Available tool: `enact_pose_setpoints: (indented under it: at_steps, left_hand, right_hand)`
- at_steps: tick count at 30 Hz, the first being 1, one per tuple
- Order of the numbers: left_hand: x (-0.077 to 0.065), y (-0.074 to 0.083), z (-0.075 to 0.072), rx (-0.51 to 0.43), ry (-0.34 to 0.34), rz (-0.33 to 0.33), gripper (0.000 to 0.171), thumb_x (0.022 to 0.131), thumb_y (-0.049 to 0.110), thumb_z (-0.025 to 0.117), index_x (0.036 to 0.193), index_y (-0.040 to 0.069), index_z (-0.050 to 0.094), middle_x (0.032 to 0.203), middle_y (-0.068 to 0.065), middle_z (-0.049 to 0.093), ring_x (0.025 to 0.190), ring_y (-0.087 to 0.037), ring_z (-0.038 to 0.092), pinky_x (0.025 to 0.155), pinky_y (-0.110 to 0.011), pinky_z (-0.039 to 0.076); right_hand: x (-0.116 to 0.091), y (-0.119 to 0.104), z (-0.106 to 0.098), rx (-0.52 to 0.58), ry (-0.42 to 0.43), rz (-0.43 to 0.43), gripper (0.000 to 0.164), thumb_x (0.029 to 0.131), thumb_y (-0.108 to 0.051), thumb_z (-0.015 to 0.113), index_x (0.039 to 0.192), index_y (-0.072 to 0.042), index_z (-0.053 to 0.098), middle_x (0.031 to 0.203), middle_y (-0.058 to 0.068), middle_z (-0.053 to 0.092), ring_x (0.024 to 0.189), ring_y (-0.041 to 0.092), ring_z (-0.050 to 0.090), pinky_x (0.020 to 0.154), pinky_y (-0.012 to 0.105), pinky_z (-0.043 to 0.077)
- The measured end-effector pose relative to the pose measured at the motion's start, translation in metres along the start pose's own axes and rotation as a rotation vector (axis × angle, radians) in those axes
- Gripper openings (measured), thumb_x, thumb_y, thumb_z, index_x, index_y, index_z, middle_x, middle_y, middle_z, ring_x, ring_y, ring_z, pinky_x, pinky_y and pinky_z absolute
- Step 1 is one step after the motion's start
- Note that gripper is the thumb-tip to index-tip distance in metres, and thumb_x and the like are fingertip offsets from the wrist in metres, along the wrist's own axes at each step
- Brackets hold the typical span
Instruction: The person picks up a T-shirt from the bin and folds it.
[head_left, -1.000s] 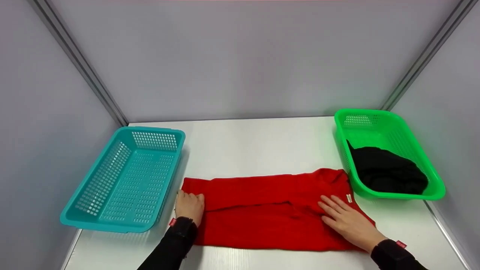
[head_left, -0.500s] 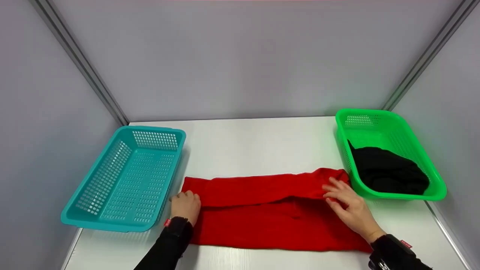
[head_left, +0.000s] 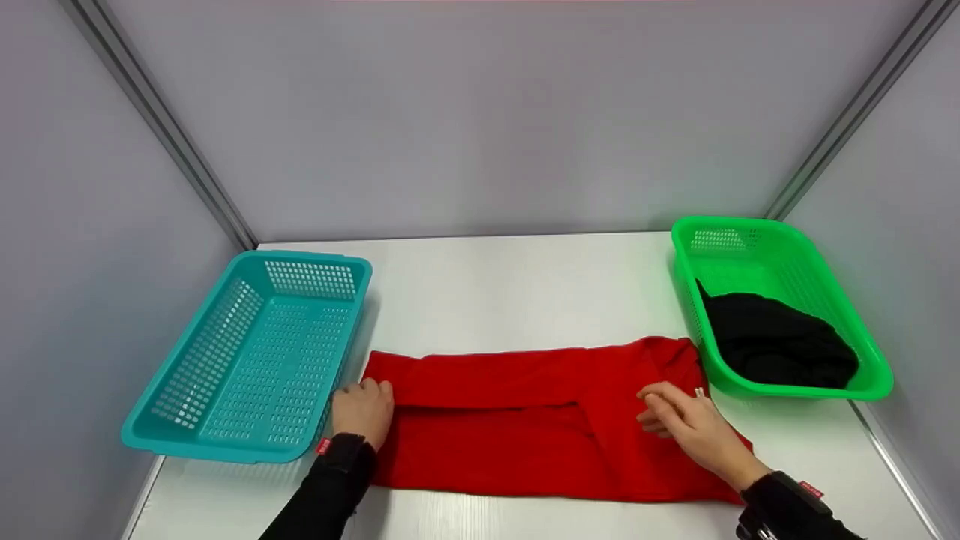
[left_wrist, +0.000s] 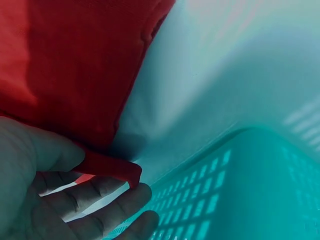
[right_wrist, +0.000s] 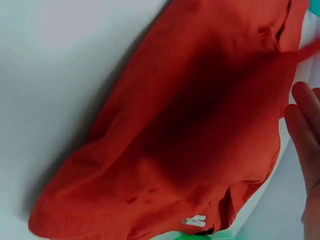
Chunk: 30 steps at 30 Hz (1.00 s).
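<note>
So, the red garment was spread well forward of the back edge of the worktop; its left end was pinched by the left hand, presumably as an anchor. Whether cloth was gripped by the right hand's fingers couldn't be told.

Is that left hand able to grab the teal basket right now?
Probably yes: the left hand is right beside the teal basket with nothing visible in between, but it would likely have to let go of the red cloth first.
</note>
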<state>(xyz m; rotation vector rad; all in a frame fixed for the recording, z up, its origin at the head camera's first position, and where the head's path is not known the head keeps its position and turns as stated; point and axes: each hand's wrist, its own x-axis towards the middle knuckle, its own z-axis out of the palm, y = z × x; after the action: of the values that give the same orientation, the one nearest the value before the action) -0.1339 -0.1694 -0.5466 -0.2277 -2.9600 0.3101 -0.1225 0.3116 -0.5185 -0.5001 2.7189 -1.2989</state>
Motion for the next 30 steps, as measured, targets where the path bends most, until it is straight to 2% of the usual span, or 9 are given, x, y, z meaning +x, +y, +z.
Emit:
enact_pose_setpoints:
  at_steps: [5, 7, 9, 12, 15, 19, 22, 26, 30]
  left_hand:
    - [-0.001, -0.002, 0.003, 0.005, 0.002, 0.002, 0.016, 0.094, 0.004, 0.06, 0.079, 0.0, 0.055, 0.077, -0.019, 0.059, 0.07, -0.035, 0.063, 0.061, -0.045, 0.052]
    - [-0.002, -0.002, 0.005, 0.025, -0.025, 0.008, 0.016, 0.093, 0.005, 0.063, 0.08, 0.001, 0.056, 0.077, -0.018, 0.058, 0.07, -0.034, 0.063, 0.06, -0.044, 0.053]
    - [-0.002, -0.003, 0.008, 0.046, -0.057, 0.016, 0.016, 0.093, 0.008, 0.065, 0.082, 0.0, 0.057, 0.079, -0.018, 0.057, 0.073, -0.034, 0.062, 0.061, -0.043, 0.053]
    - [-0.002, -0.003, 0.01, 0.047, -0.075, 0.031, 0.016, 0.093, 0.012, 0.068, 0.088, 0.002, 0.056, 0.086, -0.018, 0.055, 0.078, -0.034, 0.061, 0.06, -0.043, 0.054]
    - [0.001, -0.002, 0.011, 0.006, -0.084, 0.053, 0.024, 0.091, 0.014, 0.073, 0.104, 0.003, 0.057, 0.101, -0.019, 0.055, 0.086, -0.037, 0.06, 0.062, -0.045, 0.057]
    - [0.003, 0.002, 0.011, -0.06, -0.147, 0.087, 0.056, 0.083, 0.017, 0.082, 0.131, 0.005, 0.056, 0.127, -0.022, 0.056, 0.1, -0.041, 0.06, 0.074, -0.049, 0.06]
    - [0.003, 0.004, 0.01, -0.101, -0.198, 0.092, 0.064, 0.084, 0.017, 0.082, 0.14, 0.004, 0.055, 0.136, -0.024, 0.056, 0.106, -0.044, 0.061, 0.082, -0.053, 0.059]
    - [0.003, 0.004, 0.01, -0.151, -0.217, 0.073, 0.055, 0.088, 0.017, 0.077, 0.138, 0.002, 0.057, 0.134, -0.024, 0.057, 0.104, -0.046, 0.062, 0.08, -0.054, 0.059]
    - [0.005, 0.004, 0.008, -0.202, -0.226, 0.049, 0.05, 0.09, 0.016, 0.073, 0.135, -0.002, 0.059, 0.132, -0.026, 0.057, 0.104, -0.047, 0.062, 0.079, -0.055, 0.059]
  right_hand:
    - [-0.001, 0.018, 0.001, -0.452, 0.028, 0.037, 0.014, 0.097, -0.013, 0.068, 0.111, -0.01, 0.069, 0.079, 0.002, 0.072, 0.067, 0.017, 0.067, 0.067, 0.041, 0.058]
    - [0.0, 0.027, 0.001, -0.548, 0.078, 0.093, 0.015, 0.094, -0.01, 0.071, 0.109, -0.008, 0.068, 0.081, 0.007, 0.071, 0.068, 0.024, 0.066, 0.066, 0.048, 0.057]
    - [0.002, 0.035, 0.001, -0.559, 0.113, 0.146, 0.02, 0.093, -0.008, 0.071, 0.112, -0.003, 0.068, 0.094, 0.015, 0.07, 0.079, 0.034, 0.068, 0.072, 0.053, 0.057]
    - [0.009, 0.046, 0.002, -0.463, 0.091, 0.216, 0.035, 0.097, -0.009, 0.065, 0.129, 0.005, 0.061, 0.12, 0.03, 0.063, 0.106, 0.049, 0.062, 0.093, 0.061, 0.051]
    - [0.021, 0.053, 0.002, -0.305, 0.038, 0.308, 0.049, 0.102, -0.013, 0.057, 0.145, 0.009, 0.047, 0.143, 0.038, 0.045, 0.133, 0.057, 0.04, 0.112, 0.067, 0.03]
    - [0.035, 0.055, 0.001, -0.064, 0.007, 0.473, 0.06, 0.107, -0.023, 0.05, 0.156, 0.004, 0.03, 0.159, 0.035, 0.025, 0.141, 0.057, 0.014, 0.114, 0.068, 0.017]
    - [0.043, 0.052, 0.0, 0.096, -0.004, 0.572, 0.066, 0.108, -0.03, 0.048, 0.162, -0.004, 0.021, 0.165, 0.03, 0.013, 0.143, 0.052, 0.001, 0.115, 0.068, 0.014]
    - [0.052, 0.047, -0.001, 0.199, -0.002, 0.597, 0.066, 0.109, -0.03, 0.044, 0.163, -0.005, 0.015, 0.167, 0.027, 0.004, 0.147, 0.05, -0.01, 0.119, 0.066, 0.006]
    - [0.056, 0.046, -0.004, 0.219, 0.113, 0.541, 0.06, 0.111, -0.02, 0.036, 0.161, 0.003, 0.011, 0.167, 0.027, 0.001, 0.153, 0.045, -0.006, 0.124, 0.057, 0.005]
